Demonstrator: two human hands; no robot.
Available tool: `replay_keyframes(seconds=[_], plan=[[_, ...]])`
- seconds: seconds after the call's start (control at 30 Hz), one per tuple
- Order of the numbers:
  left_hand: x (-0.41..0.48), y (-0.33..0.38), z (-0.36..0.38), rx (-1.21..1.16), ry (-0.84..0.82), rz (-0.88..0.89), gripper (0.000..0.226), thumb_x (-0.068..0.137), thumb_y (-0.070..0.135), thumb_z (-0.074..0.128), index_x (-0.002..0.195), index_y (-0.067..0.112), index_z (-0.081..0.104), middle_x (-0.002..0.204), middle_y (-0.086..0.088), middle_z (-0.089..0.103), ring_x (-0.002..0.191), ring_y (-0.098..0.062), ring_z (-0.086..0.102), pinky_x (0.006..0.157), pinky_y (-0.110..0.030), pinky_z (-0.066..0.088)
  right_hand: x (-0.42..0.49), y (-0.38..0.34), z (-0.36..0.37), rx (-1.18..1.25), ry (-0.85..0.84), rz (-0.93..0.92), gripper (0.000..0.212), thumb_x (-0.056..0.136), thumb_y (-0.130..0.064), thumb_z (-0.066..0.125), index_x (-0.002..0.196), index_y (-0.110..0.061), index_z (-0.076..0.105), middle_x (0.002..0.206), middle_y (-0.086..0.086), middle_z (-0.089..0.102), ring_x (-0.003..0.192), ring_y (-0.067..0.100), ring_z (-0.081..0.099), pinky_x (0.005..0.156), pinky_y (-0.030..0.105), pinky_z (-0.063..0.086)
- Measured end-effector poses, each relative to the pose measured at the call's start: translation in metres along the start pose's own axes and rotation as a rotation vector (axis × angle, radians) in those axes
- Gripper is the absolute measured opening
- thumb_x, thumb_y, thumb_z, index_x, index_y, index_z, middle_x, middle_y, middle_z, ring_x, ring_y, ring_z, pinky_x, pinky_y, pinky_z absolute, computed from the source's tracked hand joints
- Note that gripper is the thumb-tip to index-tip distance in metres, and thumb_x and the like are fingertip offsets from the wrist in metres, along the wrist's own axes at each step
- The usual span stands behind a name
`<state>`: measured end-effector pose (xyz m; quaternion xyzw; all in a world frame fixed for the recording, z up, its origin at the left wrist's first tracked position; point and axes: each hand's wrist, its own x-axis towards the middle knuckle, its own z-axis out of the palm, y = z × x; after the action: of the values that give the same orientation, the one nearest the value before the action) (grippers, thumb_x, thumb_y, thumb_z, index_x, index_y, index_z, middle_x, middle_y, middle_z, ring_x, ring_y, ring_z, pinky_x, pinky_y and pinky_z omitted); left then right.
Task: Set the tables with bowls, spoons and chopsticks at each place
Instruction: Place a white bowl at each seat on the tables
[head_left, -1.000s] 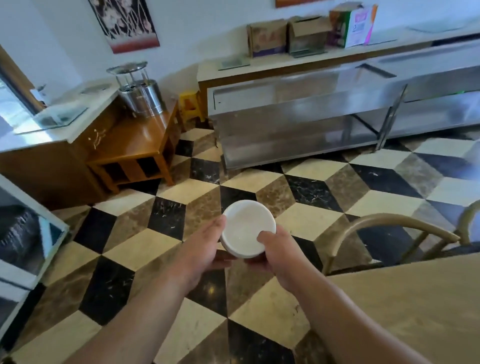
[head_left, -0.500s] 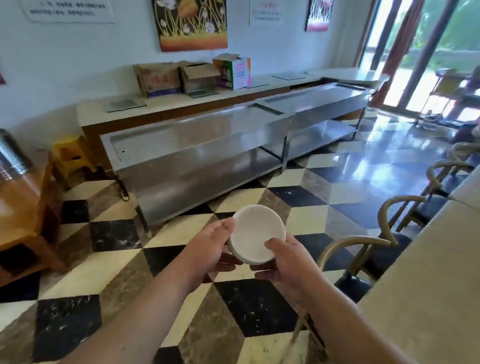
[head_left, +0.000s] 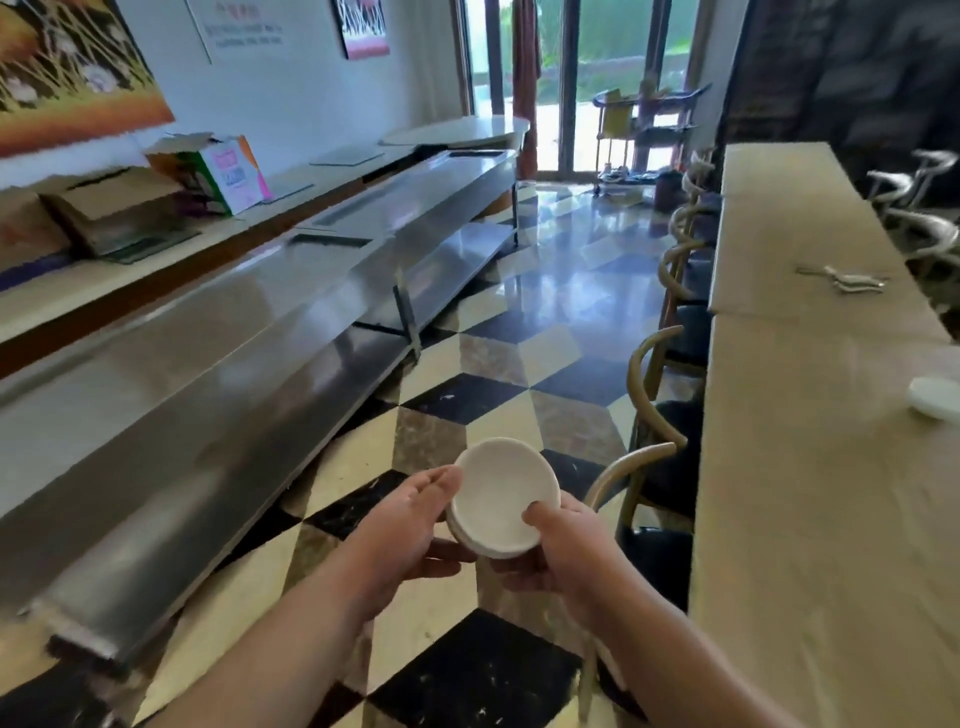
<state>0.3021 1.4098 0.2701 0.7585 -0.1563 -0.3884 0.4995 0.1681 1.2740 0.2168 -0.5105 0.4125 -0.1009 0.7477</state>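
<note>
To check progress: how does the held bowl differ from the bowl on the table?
The held bowl is in the air, between left hand and right hand; the table bowl rests on the table, untouched. The held bowl tilts, inside showing; the table bowl lies flat. Both are white.

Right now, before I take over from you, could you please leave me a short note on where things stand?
Hands: left hand and right hand both grip a stack of white bowls, beside the long table.
On the table: a lone bowl toward its far side; pale cutlery, too blurred to name, farther along.
Done: little laid so far.
Left: place the held bowls, then spoons and chopsticks; no chopsticks in view.
</note>
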Motion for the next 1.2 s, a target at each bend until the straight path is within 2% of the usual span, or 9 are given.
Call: replay_keyframes(seconds=[0.37, 0.53, 0.63, 0.73, 0.9, 0.97, 1.03, 1.13, 1.2], plan=[[0.22, 0.133, 0.039, 0.043, -0.195, -0.022, 0.036, 0.103, 0.06, 0.059, 0.131, 0.036, 0.063, 0.122, -0.008, 0.075, 0.093, -0.032, 0.083, 0.068, -0.039, 0.066, 0.17, -0.128, -0.046, 0.13, 0.18, -0.014, 0.014, 0.102, -0.025, 0.057, 0.113, -0.033, 0.058, 0.111, 0.018, 0.077, 0.085, 0.034, 0.083, 0.067, 0.045, 0.068], [0.284, 0.175, 0.078, 0.171, -0.339, 0.013, 0.044, 0.1, 0.065, 0.057, 0.135, 0.038, 0.061, 0.13, -0.004, 0.069, 0.104, -0.035, 0.078, 0.073, -0.039, 0.066, 0.209, -0.148, -0.076, 0.133, 0.41, -0.028, 0.027, 0.105, -0.026, 0.051, 0.132, -0.026, 0.054, 0.116, 0.016, 0.073, 0.103, 0.038, 0.077, 0.089, 0.059, 0.066], [0.317, 0.192, 0.101, 0.201, -0.484, 0.032, 0.046, 0.089, 0.071, 0.058, 0.126, 0.045, 0.062, 0.13, -0.002, 0.069, 0.11, -0.032, 0.076, 0.093, -0.046, 0.067, 0.227, -0.157, -0.094, 0.199, 0.546, -0.026, 0.028, 0.105, -0.021, 0.047, 0.132, -0.018, 0.054, 0.119, 0.023, 0.07, 0.104, 0.043, 0.075, 0.067, 0.046, 0.067], [0.349, 0.206, 0.119, 0.236, -0.618, 0.088, 0.047, 0.099, 0.067, 0.05, 0.138, 0.042, 0.06, 0.129, -0.002, 0.071, 0.109, -0.028, 0.077, 0.1, -0.045, 0.063, 0.242, -0.168, -0.104, 0.268, 0.685, -0.037, 0.018, 0.104, -0.019, 0.047, 0.119, -0.014, 0.056, 0.118, 0.033, 0.068, 0.099, 0.05, 0.075, 0.054, 0.04, 0.061], [0.397, 0.239, 0.125, 0.283, -0.941, 0.1, 0.03, 0.11, 0.053, 0.046, 0.136, 0.044, 0.056, 0.13, -0.008, 0.069, 0.111, -0.034, 0.077, 0.098, -0.045, 0.063, 0.253, -0.191, -0.093, 0.404, 0.9, -0.086, 0.008, 0.105, -0.023, 0.05, 0.107, -0.017, 0.055, 0.104, 0.032, 0.073, 0.065, 0.039, 0.079, 0.049, 0.04, 0.059], [0.416, 0.252, 0.122, 0.302, -1.062, 0.097, 0.03, 0.11, 0.047, 0.051, 0.14, 0.045, 0.056, 0.131, -0.008, 0.068, 0.113, -0.035, 0.076, 0.099, -0.047, 0.063, 0.256, -0.2, -0.085, 0.414, 0.99, -0.083, 0.013, 0.103, -0.026, 0.05, 0.107, -0.016, 0.057, 0.107, 0.034, 0.071, 0.071, 0.044, 0.079, 0.052, 0.052, 0.063], [0.43, 0.263, 0.126, 0.33, -1.147, 0.103, 0.034, 0.108, 0.045, 0.056, 0.143, 0.042, 0.055, 0.13, -0.008, 0.069, 0.107, -0.034, 0.078, 0.098, -0.049, 0.064, 0.256, -0.202, -0.078, 0.454, 1.048, -0.06, 0.019, 0.101, -0.029, 0.05, 0.111, -0.015, 0.059, 0.109, 0.033, 0.072, 0.081, 0.048, 0.079, 0.074, 0.066, 0.064], [0.44, 0.267, 0.149, 0.37, -1.278, 0.091, 0.035, 0.106, 0.044, 0.063, 0.14, 0.04, 0.058, 0.132, -0.008, 0.071, 0.099, -0.029, 0.082, 0.092, -0.049, 0.067, 0.245, -0.195, -0.07, 0.6, 1.143, -0.056, 0.022, 0.102, -0.028, 0.052, 0.114, -0.012, 0.059, 0.105, 0.032, 0.075, 0.081, 0.05, 0.08, 0.079, 0.069, 0.064], [0.437, 0.255, 0.169, 0.422, -1.342, 0.099, 0.035, 0.104, 0.047, 0.065, 0.139, 0.041, 0.059, 0.132, -0.008, 0.073, 0.1, -0.03, 0.082, 0.092, -0.05, 0.066, 0.229, -0.184, -0.067, 0.644, 1.216, -0.039, 0.018, 0.104, -0.029, 0.051, 0.113, -0.016, 0.06, 0.107, 0.031, 0.075, 0.079, 0.045, 0.081, 0.065, 0.054, 0.067]])
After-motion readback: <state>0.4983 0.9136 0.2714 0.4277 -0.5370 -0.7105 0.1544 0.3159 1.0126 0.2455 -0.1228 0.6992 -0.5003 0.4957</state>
